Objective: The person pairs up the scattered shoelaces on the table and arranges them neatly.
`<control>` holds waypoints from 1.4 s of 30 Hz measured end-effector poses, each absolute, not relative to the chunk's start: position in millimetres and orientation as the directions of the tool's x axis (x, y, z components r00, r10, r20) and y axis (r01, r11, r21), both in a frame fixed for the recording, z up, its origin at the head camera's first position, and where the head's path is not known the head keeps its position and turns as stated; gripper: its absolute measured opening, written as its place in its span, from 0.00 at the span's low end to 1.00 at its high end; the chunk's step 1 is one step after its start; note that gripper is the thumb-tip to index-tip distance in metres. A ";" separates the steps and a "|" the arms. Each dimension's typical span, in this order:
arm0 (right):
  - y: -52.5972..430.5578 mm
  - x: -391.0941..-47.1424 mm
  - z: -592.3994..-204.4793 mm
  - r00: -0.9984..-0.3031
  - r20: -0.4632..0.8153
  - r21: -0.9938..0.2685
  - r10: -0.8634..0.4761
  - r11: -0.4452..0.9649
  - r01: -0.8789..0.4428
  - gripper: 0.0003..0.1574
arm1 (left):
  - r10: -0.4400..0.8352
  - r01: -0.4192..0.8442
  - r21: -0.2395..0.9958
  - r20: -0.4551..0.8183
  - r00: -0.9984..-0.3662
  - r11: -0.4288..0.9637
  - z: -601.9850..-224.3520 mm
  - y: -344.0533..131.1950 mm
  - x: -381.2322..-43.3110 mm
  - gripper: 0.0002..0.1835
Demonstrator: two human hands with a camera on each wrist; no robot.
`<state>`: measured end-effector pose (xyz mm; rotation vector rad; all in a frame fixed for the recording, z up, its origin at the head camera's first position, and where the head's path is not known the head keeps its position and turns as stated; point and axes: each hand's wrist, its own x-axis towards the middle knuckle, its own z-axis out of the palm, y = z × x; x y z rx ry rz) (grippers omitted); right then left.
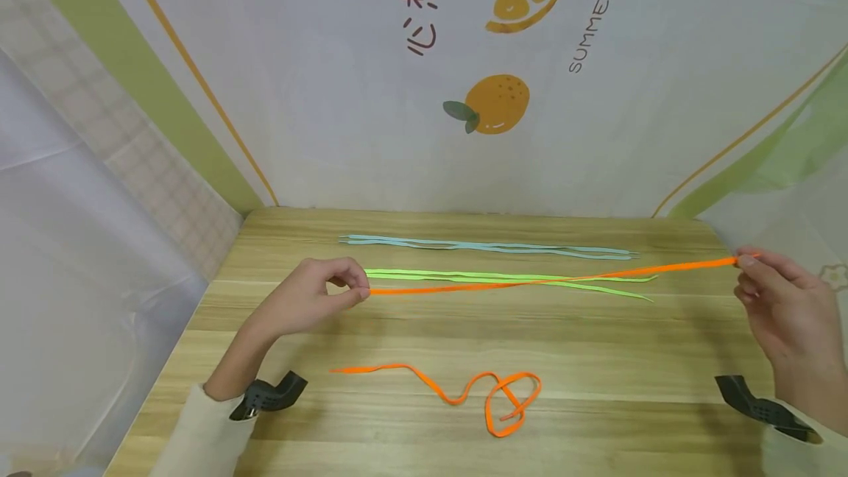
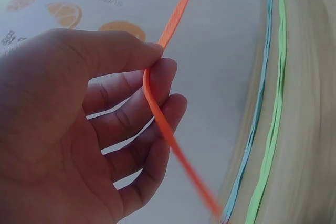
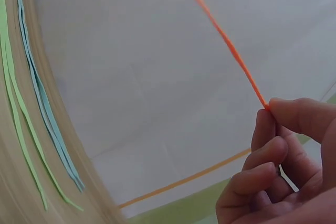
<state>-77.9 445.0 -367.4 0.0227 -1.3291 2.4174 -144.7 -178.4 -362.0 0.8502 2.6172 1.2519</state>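
Observation:
A flat orange shoelace [image 1: 464, 287] is stretched in the air between my two hands, nearly straight and rising to the right. My left hand [image 1: 301, 297] pinches it between thumb and forefinger; in the left wrist view a length of lace [image 2: 184, 163] also runs down across the other fingers. My right hand [image 1: 788, 308] pinches the far end, its other fingers curled loosely. Behind the stretched lace, light green laces [image 1: 457, 274] lie lengthwise on the table, their right ends spread apart. A second orange shoelace [image 1: 452, 401] lies nearer me, wavy at left and looped at right.
Light blue laces [image 1: 490, 246] lie side by side near the back of the wood-grain table [image 1: 629, 418]. A white printed cloth [image 1: 358, 131] hangs behind the table, with more cloth at both sides. Dark wrist mounts [image 1: 274, 394] sit on both forearms.

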 end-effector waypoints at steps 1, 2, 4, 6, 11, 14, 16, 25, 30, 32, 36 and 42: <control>446.4 -78.1 -368.3 -0.928 0.186 -0.812 0.322 -0.482 -0.330 0.15 | 0.525 0.429 0.745 0.125 -0.842 0.511 -361.1 -181.1 -145.6 0.05; 447.9 -78.4 -369.4 -0.929 0.180 -0.814 0.324 -0.481 -0.326 0.16 | 0.515 0.419 0.743 0.117 -0.849 0.522 -360.2 -183.6 -146.4 0.05; 450.9 -79.0 -371.3 -0.927 0.170 -0.825 0.333 -0.466 -0.319 0.16 | 0.499 0.402 0.741 0.104 -0.860 0.538 -358.9 -189.2 -148.2 0.05; 454.3 -79.5 -373.8 -0.930 0.155 -0.827 0.333 -0.470 -0.307 0.16 | 0.484 0.384 0.743 0.092 -0.870 0.549 -358.3 -195.1 -150.3 0.05; 461.5 -80.7 -380.3 -0.940 0.115 -0.821 0.322 -0.501 -0.272 0.17 | 0.444 0.327 0.758 0.055 -0.894 0.564 -360.1 -211.8 -156.9 0.03; 464.8 -80.6 -382.4 -0.942 0.092 -0.813 0.323 -0.522 -0.258 0.17 | 0.424 0.296 0.765 0.034 -0.905 0.572 -363.3 -221.2 -161.6 0.03; 467.2 -80.4 -383.9 -0.943 0.080 -0.805 0.322 -0.538 -0.252 0.17 | 0.416 0.282 0.766 0.021 -0.909 0.577 -365.2 -226.4 -164.2 0.04; 472.9 -82.7 -387.5 -0.926 0.003 -0.835 0.377 -0.509 -0.210 0.16 | 0.384 0.235 0.771 -0.013 -0.923 0.592 -368.9 -238.9 -170.1 0.08; 472.5 -83.0 -391.6 -0.899 -0.041 -0.914 0.436 -0.379 -0.142 0.11 | 0.357 0.210 0.766 -0.027 -0.934 0.607 -369.7 -242.5 -171.9 0.10; 471.8 -82.8 -393.6 -0.894 -0.058 -0.941 0.445 -0.322 -0.100 0.10 | 0.342 0.201 0.761 -0.029 -0.939 0.617 -370.5 -243.7 -172.7 0.11; 470.1 -83.5 -395.4 -0.886 -0.086 -0.980 0.455 -0.198 -0.006 0.08 | 0.303 0.181 0.741 -0.031 -0.953 0.646 -372.5 -244.5 -174.4 0.12; 469.8 -83.8 -395.5 -0.870 -0.118 -0.989 0.479 0.025 0.148 0.07 | 0.264 0.170 0.698 -0.028 -0.964 0.696 -378.8 -243.7 -177.9 0.15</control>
